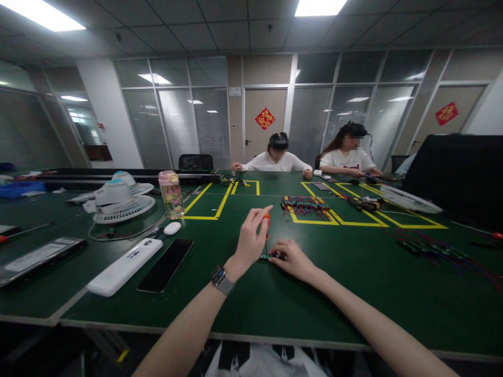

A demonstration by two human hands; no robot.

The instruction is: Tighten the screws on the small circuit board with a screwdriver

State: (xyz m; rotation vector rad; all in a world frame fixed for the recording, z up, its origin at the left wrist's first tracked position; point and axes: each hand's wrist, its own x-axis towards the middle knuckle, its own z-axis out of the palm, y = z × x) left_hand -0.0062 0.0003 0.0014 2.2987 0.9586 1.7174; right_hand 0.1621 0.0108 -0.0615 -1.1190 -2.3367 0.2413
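Note:
My left hand (252, 235) is closed around the orange handle of a screwdriver (268, 220), which stands upright. Its thin dark shaft points down at a small green circuit board (264, 257) lying on the table. My right hand (290, 259) rests low on the table, its fingers pressed on the board's right end. A dark part of the board or its wiring shows beneath those fingers; much of it is hidden. Beyond my hands lies a pile of similar green boards with red and black wires (305, 207).
The green table (243, 314) carries yellow tape outlines. To the left lie a black phone (165, 265), a white power bank (124, 267), a pink-lidded bottle (172, 195) and white fans (124, 201). More wired boards (428, 248) lie right. Two people (277, 157) sit across.

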